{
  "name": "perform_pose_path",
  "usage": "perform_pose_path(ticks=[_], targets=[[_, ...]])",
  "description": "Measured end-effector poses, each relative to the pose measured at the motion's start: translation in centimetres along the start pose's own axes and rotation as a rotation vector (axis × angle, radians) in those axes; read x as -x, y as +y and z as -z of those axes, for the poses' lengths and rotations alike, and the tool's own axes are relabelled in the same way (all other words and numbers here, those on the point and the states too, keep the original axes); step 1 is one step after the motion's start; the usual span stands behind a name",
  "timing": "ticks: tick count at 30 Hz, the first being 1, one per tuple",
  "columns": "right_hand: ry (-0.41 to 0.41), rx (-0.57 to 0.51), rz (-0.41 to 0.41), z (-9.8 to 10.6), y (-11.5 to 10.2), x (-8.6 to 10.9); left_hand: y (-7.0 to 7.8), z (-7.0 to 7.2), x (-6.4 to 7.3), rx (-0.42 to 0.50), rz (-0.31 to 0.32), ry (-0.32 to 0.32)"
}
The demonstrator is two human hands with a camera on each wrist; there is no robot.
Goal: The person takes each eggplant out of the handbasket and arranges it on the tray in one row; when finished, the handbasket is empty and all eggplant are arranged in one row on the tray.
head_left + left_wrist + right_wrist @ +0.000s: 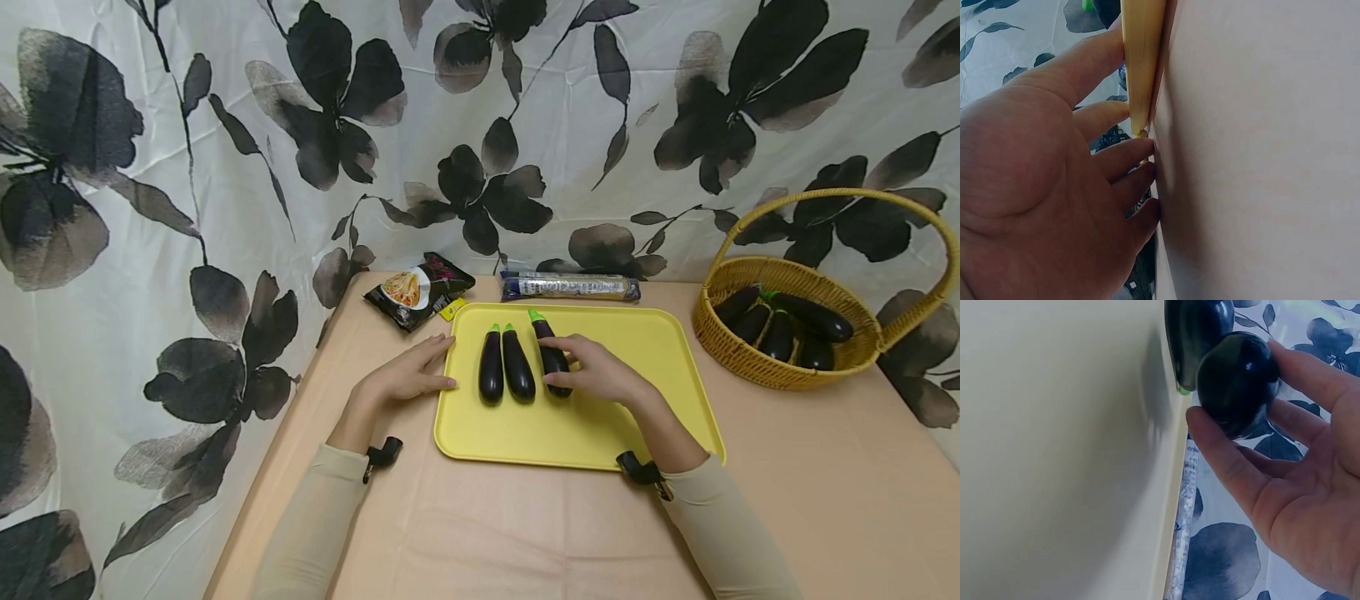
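Observation:
My right hand (600, 371) pinches a dark purple eggplant (553, 360) between thumb and fingers, over the yellow tray (525, 437). Its green stem end points toward the back. In the right wrist view this eggplant (1238, 384) shows its rounded end, with another eggplant (1197, 337) behind it. Left of it, two more eggplants (491, 367) lie side by side on the tray. My left hand (408, 369) is at the tray's left edge, fingers extended. The left wrist view shows the thumb and a finger against the tray's rim (1142, 62).
A wicker basket (780, 379) with a tall handle holds several eggplants at the right. Behind the tray lie a black food packet (442, 279) and a long clear-and-blue packet (570, 287). A floral curtain (420, 125) hangs behind the table.

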State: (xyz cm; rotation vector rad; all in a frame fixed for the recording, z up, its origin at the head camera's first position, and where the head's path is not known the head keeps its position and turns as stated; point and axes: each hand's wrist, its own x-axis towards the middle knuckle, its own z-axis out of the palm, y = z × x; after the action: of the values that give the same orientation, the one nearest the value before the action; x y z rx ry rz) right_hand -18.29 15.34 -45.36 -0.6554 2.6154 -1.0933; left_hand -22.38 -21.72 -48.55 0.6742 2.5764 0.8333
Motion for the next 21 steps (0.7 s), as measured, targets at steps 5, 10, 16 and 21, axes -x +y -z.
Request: perform_pose_path(ticks=[5,10,16,21], targets=[[-0.031,0.015,-0.014,-0.39,0.10,-0.18,-0.04,-0.06,-0.04,-0.004,0.001,0.001],[-0.063,0.017,-0.044,-0.79,0.25,-0.28,-0.15,-0.15,-0.05,-0.004,0.008,-0.001],[-0.110,0.053,-0.012,-0.75,0.23,-0.22,-0.08,-0.07,0.01,-0.008,0.009,-0.002],[-0.133,0.072,0.002,-0.52,0.04,0.00,-0.02,0.01,-0.02,-0.003,0.004,0.001]])
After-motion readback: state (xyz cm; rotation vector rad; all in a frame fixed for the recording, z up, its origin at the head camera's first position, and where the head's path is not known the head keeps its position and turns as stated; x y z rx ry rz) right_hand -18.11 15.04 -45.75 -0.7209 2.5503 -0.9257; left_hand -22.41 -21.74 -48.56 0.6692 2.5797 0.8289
